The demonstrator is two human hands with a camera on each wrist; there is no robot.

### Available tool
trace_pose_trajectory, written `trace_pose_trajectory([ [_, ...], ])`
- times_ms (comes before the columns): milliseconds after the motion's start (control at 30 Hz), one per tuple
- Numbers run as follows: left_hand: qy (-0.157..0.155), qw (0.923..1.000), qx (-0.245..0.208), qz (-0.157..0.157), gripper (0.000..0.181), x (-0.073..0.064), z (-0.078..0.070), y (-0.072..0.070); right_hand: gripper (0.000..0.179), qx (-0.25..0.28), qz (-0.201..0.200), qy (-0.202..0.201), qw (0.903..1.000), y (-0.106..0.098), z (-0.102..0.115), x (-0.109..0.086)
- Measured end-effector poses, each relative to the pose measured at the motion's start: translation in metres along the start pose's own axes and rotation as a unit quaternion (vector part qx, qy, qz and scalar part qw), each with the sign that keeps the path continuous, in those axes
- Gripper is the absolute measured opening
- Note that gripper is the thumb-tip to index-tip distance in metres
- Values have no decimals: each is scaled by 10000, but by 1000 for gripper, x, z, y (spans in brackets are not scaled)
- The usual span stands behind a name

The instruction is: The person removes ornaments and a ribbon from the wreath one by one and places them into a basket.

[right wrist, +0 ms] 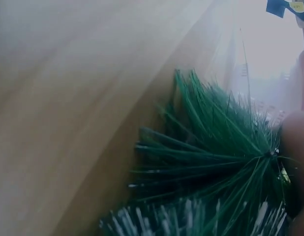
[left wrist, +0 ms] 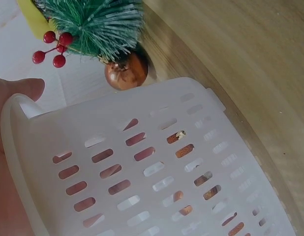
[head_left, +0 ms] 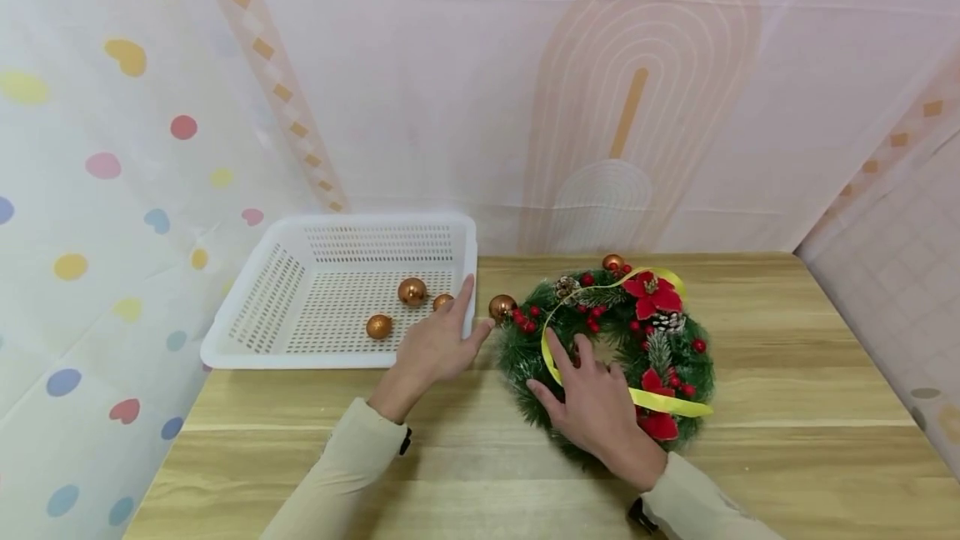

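My left hand (head_left: 437, 347) grips the near right corner of a white plastic basket (head_left: 285, 359), thumb outside the wall and fingers reaching in. Skin shows through the slots of the basket wall (left wrist: 117, 108) in the left wrist view. Inside lie copper-coloured baubles (head_left: 412, 292), one partly behind the fingers. Flat on the table, a green Christmas wreath (head_left: 525, 365) carries red poinsettias (head_left: 651, 296), berries and pinecones. Over its near left part, my right hand (head_left: 596, 407) spreads its fingers among the needles. A yellow ribbon (head_left: 670, 402) loops across the wreath and passes beside those fingers.
Copper baubles (head_left: 502, 307) also sit at the wreath's left and far edges. The wooden table (head_left: 810, 432) meets a pale patterned cloth (head_left: 420, 107) at the back, with a dotted cloth (head_left: 105, 273) on the left.
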State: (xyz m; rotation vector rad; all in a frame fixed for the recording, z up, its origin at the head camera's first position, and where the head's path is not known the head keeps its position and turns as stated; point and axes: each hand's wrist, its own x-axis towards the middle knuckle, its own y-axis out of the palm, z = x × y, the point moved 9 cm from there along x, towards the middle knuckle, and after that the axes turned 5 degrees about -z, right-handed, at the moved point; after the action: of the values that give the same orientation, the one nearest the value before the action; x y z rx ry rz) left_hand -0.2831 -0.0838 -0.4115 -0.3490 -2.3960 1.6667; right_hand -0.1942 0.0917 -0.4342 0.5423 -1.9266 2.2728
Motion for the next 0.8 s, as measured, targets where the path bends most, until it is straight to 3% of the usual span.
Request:
trace_pose_trajectory([
  [300,-50,9999,-97,78,76,0,0,0,76,154,248,-631,9976,-5,-14,-11],
  [400,154,9997,-116,150,76,12,4,0,76,189,238,-669,9973,-4,-15,-10],
  [500,157,9997,-105,148,77,11,4,0,76,257,286,-897,9952,-6,-20,-13],
  [800,169,9998,-71,43,77,10,4,-3,74,241,137,-1310,9910,-13,-35,-18],
])
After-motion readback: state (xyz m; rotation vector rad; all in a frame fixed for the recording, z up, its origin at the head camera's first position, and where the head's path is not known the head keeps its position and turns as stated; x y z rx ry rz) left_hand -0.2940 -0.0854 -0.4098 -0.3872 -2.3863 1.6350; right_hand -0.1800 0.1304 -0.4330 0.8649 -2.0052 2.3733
